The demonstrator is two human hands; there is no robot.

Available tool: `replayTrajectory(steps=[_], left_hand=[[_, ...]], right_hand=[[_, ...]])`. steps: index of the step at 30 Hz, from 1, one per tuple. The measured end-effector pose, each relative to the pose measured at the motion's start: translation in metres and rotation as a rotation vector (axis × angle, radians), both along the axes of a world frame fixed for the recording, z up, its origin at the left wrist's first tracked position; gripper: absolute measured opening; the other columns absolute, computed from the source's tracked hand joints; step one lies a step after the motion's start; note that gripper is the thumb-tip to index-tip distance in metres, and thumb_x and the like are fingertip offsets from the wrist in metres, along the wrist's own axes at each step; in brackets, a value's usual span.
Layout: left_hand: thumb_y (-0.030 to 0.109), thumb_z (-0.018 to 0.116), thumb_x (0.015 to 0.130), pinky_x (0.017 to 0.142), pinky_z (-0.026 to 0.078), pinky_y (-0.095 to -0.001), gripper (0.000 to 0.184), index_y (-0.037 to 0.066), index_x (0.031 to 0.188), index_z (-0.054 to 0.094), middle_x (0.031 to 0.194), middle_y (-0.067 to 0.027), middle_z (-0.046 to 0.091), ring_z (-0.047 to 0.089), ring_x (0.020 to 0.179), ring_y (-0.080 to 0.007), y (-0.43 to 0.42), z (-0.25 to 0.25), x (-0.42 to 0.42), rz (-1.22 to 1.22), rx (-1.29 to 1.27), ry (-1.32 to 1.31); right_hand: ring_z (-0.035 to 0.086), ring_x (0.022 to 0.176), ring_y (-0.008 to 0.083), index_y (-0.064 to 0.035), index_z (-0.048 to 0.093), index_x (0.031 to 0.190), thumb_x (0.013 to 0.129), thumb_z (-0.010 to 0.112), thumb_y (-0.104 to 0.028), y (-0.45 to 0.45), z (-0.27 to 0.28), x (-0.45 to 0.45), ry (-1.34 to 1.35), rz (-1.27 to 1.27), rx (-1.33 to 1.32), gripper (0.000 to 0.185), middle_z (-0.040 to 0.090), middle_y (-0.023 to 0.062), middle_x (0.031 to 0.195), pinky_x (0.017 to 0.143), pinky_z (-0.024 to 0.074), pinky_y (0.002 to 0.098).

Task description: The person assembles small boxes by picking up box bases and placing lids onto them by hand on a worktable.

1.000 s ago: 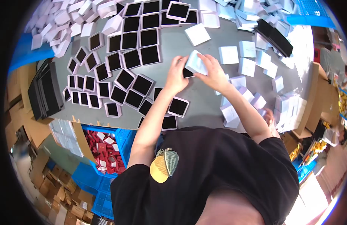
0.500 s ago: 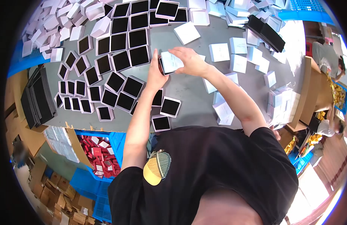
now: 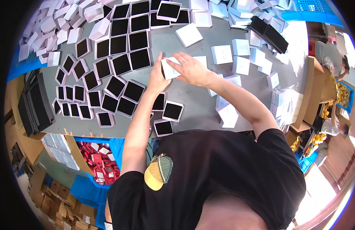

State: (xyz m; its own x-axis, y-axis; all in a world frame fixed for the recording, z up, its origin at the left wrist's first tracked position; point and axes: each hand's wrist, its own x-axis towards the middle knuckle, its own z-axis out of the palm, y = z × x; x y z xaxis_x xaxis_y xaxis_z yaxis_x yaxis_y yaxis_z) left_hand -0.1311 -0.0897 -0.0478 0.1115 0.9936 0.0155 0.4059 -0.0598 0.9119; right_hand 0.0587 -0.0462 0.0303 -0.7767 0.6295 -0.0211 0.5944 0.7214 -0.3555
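A small white box with a white lid [image 3: 170, 70] is between my hands over the grey table. My left hand [image 3: 157, 78] is closed around its left side, thumb up along the edge. From the right, my right hand [image 3: 193, 70] grips the lid, its fingers reaching over the top and covering part of it. To the left of my hands are several open white box bases with black inserts [image 3: 140, 58], some in tight rows and others loose. White lids [image 3: 222, 55] lie to the right, and one lid [image 3: 189, 35] is just beyond my hands.
Piles of white box parts [image 3: 51, 23] fill the far left and far right. Black insert strips lie at right [image 3: 268, 35] and in a stack at left [image 3: 36, 103]. A blue crate of red boxes [image 3: 100, 161] is below the table edge. People work at far right.
The lid sat raised and tilted above the base, with a dark edge showing; now it sits lower over the box. My right fingers have moved left across its top.
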Motion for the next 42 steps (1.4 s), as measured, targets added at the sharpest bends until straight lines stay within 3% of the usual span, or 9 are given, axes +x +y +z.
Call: replayTrajectory(steps=[11, 14, 17, 21, 25, 27, 30, 34, 42], left_hand=[[-0.009, 0.075, 0.065, 0.088, 0.053, -0.0319, 0.105, 0.011, 0.155, 0.025, 0.147, -0.0152, 0.042, 0.059, 0.112, -0.0241, -0.002, 0.029, -0.003, -0.021, -0.122, -0.007], [-0.007, 0.074, 0.068, 0.097, 0.051, -0.0396, 0.096, 0.011, 0.151, 0.030, 0.151, -0.0185, 0.036, 0.048, 0.130, -0.0375, -0.011, 0.062, -0.009, -0.048, -0.005, 0.149], [0.002, 0.071, 0.074, 0.102, 0.044, -0.0431, 0.056, 0.005, 0.128, 0.056, 0.137, -0.0159, 0.052, 0.053, 0.122, -0.0370, -0.027, 0.077, -0.031, 0.080, 0.057, 0.225], [0.004, 0.070, 0.074, 0.096, 0.044, -0.0442, 0.038, 0.005, 0.111, 0.062, 0.117, -0.0118, 0.064, 0.056, 0.109, -0.0343, -0.060, 0.106, -0.069, -0.039, 0.148, 0.419], [-0.002, 0.070, 0.063, 0.110, 0.037, -0.0476, 0.063, 0.002, 0.125, 0.056, 0.136, -0.0165, 0.052, 0.048, 0.127, -0.0361, -0.085, 0.109, -0.057, -0.338, 0.067, 0.487], [-0.006, 0.064, 0.065, 0.118, 0.029, -0.0481, 0.071, 0.000, 0.134, 0.050, 0.139, -0.0182, 0.049, 0.043, 0.133, -0.0354, -0.087, 0.103, -0.048, -0.415, 0.021, 0.603], [-0.009, 0.059, 0.067, 0.118, 0.028, -0.0470, 0.070, -0.001, 0.135, 0.048, 0.139, -0.0187, 0.049, 0.042, 0.134, -0.0352, -0.091, 0.089, -0.050, -0.408, 0.008, 0.661], [-0.010, 0.057, 0.068, 0.116, 0.030, -0.0467, 0.069, -0.002, 0.136, 0.047, 0.138, -0.0194, 0.050, 0.043, 0.133, -0.0357, -0.089, 0.082, -0.050, -0.350, -0.015, 0.646], [0.014, 0.077, 0.066, 0.103, 0.041, -0.0471, 0.084, 0.014, 0.143, 0.046, 0.133, -0.0185, 0.050, 0.048, 0.123, -0.0381, -0.060, 0.074, -0.034, -0.244, -0.021, 0.670]], right_hand=[[0.048, 0.128, 0.0376, -0.0107, 0.046, 0.143, 0.075, 0.080, -0.021, -0.002, -0.014, 0.000, -0.093, -0.058, -0.074, 0.077, 0.047, 0.0204, 0.137, 0.112, 0.0360, 0.0500], [0.048, 0.129, 0.0360, -0.0104, 0.049, 0.141, 0.072, 0.082, -0.022, -0.021, -0.032, -0.013, -0.204, -0.158, 0.184, 0.077, 0.049, 0.0211, 0.136, 0.114, 0.0326, 0.0527], [0.049, 0.129, 0.0314, -0.0138, 0.054, 0.136, 0.071, 0.083, -0.023, -0.015, -0.027, -0.003, -0.098, -0.163, 0.069, 0.072, 0.052, 0.0174, 0.137, 0.114, 0.0327, 0.0516], [0.053, 0.125, 0.0309, -0.0146, 0.059, 0.129, 0.074, 0.082, -0.022, 0.019, -0.029, 0.024, 0.361, -0.227, -0.178, 0.060, 0.056, 0.0126, 0.134, 0.110, 0.0383, 0.0448], [0.054, 0.119, 0.0299, -0.0128, 0.060, 0.127, 0.082, 0.066, -0.020, 0.130, -0.046, 0.090, 0.001, -0.555, 0.562, 0.046, 0.058, 0.0121, 0.126, 0.101, 0.0428, 0.0473], [0.053, 0.121, 0.0275, -0.0122, 0.057, 0.130, 0.079, 0.070, -0.022, 0.175, -0.050, 0.109, -0.301, -0.603, 0.488, 0.053, 0.057, 0.0098, 0.128, 0.102, 0.0415, 0.0471], [0.054, 0.114, 0.0329, -0.0048, 0.056, 0.120, 0.083, 0.063, -0.020, 0.217, -0.088, 0.138, -0.384, -0.497, 0.537, 0.041, 0.057, 0.0165, 0.118, 0.111, 0.0321, 0.0517], [0.051, 0.118, 0.0376, -0.0043, 0.055, 0.124, 0.078, 0.071, -0.023, 0.212, -0.062, 0.133, -0.252, -0.367, 0.499, 0.052, 0.052, 0.0195, 0.128, 0.105, 0.0381, 0.0504], [0.054, 0.114, 0.0363, -0.0072, 0.059, 0.114, 0.066, 0.082, -0.029, 0.223, -0.023, 0.116, -0.292, -0.463, 0.356, 0.058, 0.060, 0.0181, 0.114, 0.098, 0.0439, 0.0470]])
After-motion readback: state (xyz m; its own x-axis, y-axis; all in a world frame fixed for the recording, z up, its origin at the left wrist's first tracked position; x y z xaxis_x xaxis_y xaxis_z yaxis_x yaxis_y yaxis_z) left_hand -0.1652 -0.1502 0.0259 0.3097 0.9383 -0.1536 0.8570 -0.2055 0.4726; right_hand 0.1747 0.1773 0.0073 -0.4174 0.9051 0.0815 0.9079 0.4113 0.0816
